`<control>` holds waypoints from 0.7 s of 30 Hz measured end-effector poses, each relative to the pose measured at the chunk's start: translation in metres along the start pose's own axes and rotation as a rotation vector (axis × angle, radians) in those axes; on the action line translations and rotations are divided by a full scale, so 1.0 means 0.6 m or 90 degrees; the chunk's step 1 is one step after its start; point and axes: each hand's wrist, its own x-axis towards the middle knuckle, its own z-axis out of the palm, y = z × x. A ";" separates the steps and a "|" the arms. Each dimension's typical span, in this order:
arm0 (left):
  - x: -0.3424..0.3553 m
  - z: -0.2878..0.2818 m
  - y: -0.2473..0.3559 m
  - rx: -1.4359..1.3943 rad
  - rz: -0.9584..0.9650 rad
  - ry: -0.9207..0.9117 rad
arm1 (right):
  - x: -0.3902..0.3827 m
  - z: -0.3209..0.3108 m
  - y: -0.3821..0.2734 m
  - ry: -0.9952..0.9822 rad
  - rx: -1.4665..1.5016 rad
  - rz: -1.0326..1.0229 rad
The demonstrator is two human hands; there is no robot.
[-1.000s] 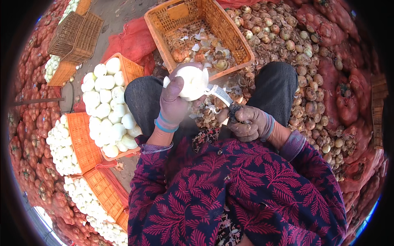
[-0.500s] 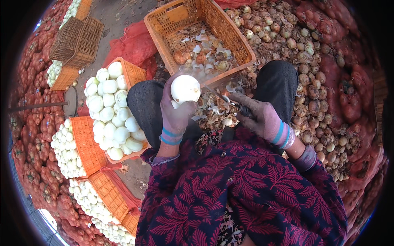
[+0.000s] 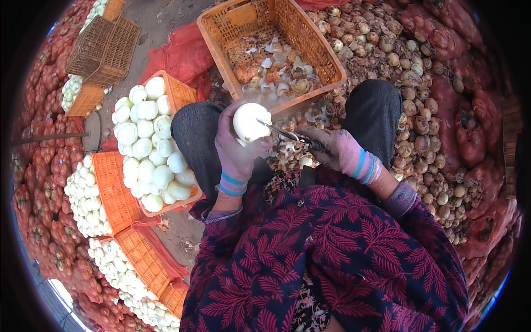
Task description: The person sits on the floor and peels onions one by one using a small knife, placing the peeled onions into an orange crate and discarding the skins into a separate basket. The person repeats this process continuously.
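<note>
A peeled white onion sits in my gloved left hand, the fingers wrapped round it from the left and below. My gloved right hand grips the dark handle of a knife. The blade points left, and its tip meets the right side of the onion. Both hands are held between my knees, above onion skins scattered on the ground. Just beyond the hands stands an orange crate with peelings and a few onions in it.
Left of my knee, an orange crate is heaped with peeled onions. More full crates line the left side. Unpeeled onions lie piled at my right, beside red mesh sacks. A red mesh bag lies by the far crate.
The knife has moved left, so its tip now touches the onion; before, it was just apart from it. My right hand has shifted slightly left. The left hand still holds the onion.
</note>
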 end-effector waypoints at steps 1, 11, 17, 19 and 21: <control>-0.001 0.000 0.004 -0.018 0.002 0.007 | 0.003 0.000 0.000 0.021 -0.040 -0.028; -0.007 0.011 0.008 -0.417 -0.158 0.024 | 0.038 0.010 -0.005 0.262 0.513 0.213; -0.031 -0.039 0.018 -0.403 -0.150 0.021 | 0.046 -0.005 -0.002 0.153 0.304 0.163; -0.036 -0.081 0.024 -0.163 -0.094 0.035 | 0.043 0.002 -0.006 0.111 0.221 0.150; -0.054 -0.128 0.050 -0.064 -0.093 0.100 | 0.039 0.013 -0.004 0.076 0.196 0.157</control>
